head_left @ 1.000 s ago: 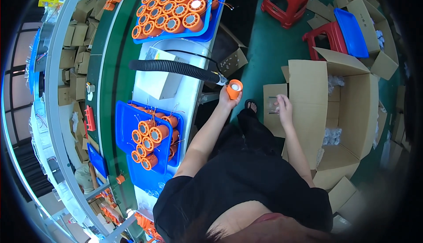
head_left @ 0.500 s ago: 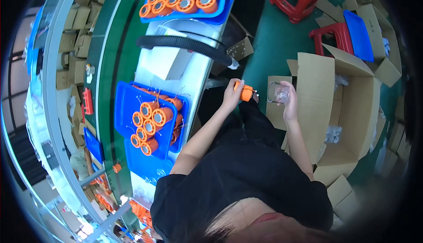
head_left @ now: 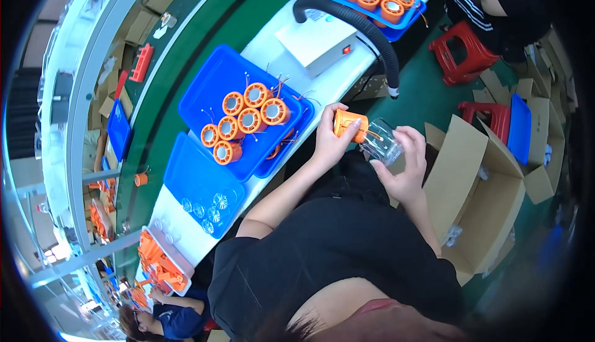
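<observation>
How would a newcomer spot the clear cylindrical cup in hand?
Find the long white worktable; look just right of it. The right hand holds the clear cylindrical cup beside the orange plastic cylinder in the left hand. Unlike the clear round pieces on the blue plastic tray, it is off the worktable.

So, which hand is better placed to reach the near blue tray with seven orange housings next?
Probably the left hand: it is on the side nearer that blue tray, gripping an orange housing. The right hand is farther off, toward the cardboard box, holding a clear cup.
</observation>
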Motion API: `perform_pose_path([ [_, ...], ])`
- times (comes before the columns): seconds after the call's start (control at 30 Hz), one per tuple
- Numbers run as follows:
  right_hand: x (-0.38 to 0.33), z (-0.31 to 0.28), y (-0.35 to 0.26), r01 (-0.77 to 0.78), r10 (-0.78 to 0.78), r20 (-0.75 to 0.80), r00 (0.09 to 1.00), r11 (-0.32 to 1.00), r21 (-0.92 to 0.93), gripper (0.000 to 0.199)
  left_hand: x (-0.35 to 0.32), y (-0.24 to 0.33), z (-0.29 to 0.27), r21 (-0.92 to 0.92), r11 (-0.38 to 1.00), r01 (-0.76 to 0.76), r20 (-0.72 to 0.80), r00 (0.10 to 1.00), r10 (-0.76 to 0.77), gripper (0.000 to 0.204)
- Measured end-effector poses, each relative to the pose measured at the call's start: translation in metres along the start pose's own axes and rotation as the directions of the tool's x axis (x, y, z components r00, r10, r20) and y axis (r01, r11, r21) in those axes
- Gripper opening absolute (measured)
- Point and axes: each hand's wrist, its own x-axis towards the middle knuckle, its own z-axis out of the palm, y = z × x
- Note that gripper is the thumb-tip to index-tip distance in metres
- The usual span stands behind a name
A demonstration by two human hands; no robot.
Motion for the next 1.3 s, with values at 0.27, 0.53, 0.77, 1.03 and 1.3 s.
perform_pose_path([
  [0.27, 0.007, 0.019, -0.006, -0.593, 0.402, 0.437, 0.805, 0.562, 0.576, 0.048, -0.024, 0.020, -0.032, -0.253, 0.967, -0.033, 0.055, 0.997, 0.048, 0.026],
  [0.53, 0.002, 0.031, -0.023, -0.634, 0.312, 0.558, 0.769, 0.486, 0.602, 0.048, -0.031, 0.017, -0.050, -0.425, 0.905, -0.029, 0.141, 0.985, 0.098, 0.023],
  [0.77, 0.007, 0.037, -0.036, -0.599, 0.252, 0.567, 0.784, 0.548, 0.584, 0.053, -0.038, 0.022, -0.063, -0.398, 0.907, -0.138, 0.142, 0.967, 0.210, 0.024],
  [1.03, 0.013, 0.049, -0.063, -0.384, 0.124, 0.490, 0.863, 0.791, 0.476, 0.052, -0.050, 0.035, -0.087, -0.451, 0.891, -0.047, 0.123, 0.986, 0.114, 0.028],
  [1.3, 0.025, 0.071, -0.093, 0.342, -0.322, 0.238, 0.916, 0.938, -0.049, 0.022, -0.064, 0.031, -0.105, -0.057, 0.982, -0.181, -0.082, 0.981, 0.176, 0.033],
])
